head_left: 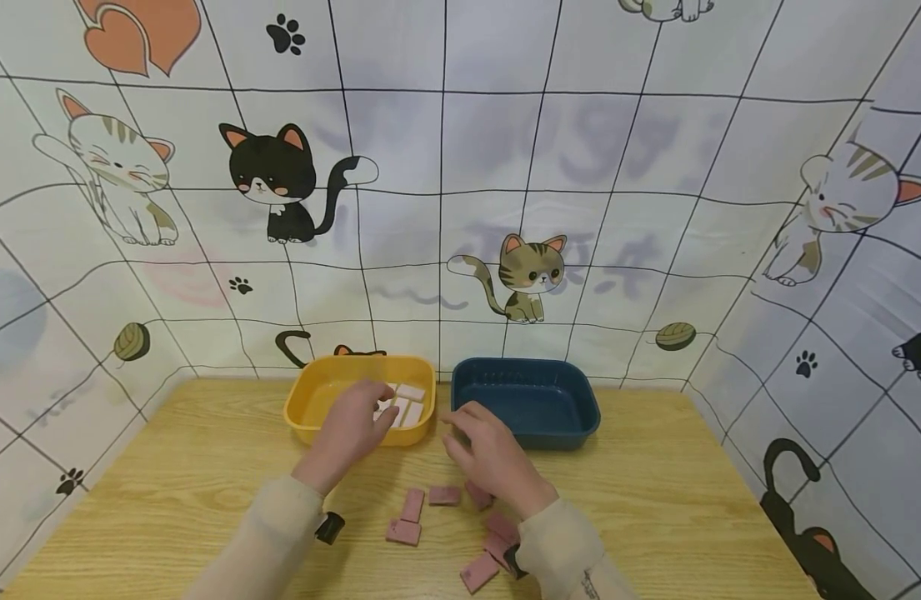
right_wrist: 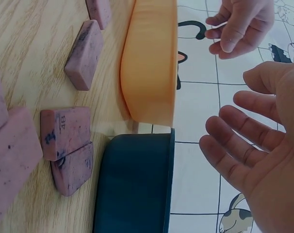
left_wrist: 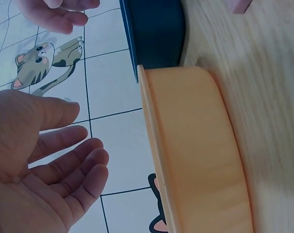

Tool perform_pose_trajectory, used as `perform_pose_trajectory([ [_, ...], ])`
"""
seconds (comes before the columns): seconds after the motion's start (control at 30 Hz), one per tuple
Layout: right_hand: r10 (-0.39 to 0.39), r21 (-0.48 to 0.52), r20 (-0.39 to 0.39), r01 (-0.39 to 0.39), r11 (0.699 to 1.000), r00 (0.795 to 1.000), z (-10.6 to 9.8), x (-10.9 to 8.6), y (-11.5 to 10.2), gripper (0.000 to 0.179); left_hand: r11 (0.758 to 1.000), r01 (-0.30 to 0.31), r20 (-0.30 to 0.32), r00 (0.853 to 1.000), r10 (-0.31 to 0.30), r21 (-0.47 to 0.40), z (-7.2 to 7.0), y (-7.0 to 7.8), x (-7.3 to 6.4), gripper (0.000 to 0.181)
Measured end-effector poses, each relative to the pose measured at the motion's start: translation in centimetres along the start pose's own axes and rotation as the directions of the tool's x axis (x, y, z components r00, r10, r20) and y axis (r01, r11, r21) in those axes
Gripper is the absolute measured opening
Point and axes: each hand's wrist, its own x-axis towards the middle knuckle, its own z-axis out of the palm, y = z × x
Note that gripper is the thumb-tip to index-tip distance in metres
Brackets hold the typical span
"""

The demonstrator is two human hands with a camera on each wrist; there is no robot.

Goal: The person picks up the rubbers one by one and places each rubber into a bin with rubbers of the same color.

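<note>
My left hand hovers over the yellow bin, its fingers loosely bent and holding nothing. Inside that bin lie several white blocks, partly hidden by the hand. In front of the near left corner of the dark blue bin hangs my right hand, relaxed, with nothing in it. Below it on the table are several pink erasers; the right forearm covers some of them. One eraser bears a "4B" mark in the right wrist view.
Both bins stand side by side at the back of the wooden table, close to a cat-print cloth that hangs behind and at the sides. The pink erasers are scattered near the front middle, two touching at the left.
</note>
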Motion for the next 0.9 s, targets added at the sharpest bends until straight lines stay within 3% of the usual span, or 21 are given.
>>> perform_pose_trajectory([
  [0.4,0.010,0.020,-0.054,-0.009,1.000,0.998,-0.3,-1.2,-0.4,0.025,0.999,-0.044,0.003,0.999,0.044,-0.020,0.4,0.7,-2.5,0.019],
  [0.9,0.076,0.081,-0.067,-0.070,0.994,0.995,-0.2,-2.7,-0.3,0.020,0.999,-0.012,0.060,0.998,0.014,-0.034,1.0,1.0,-5.1,0.025],
])
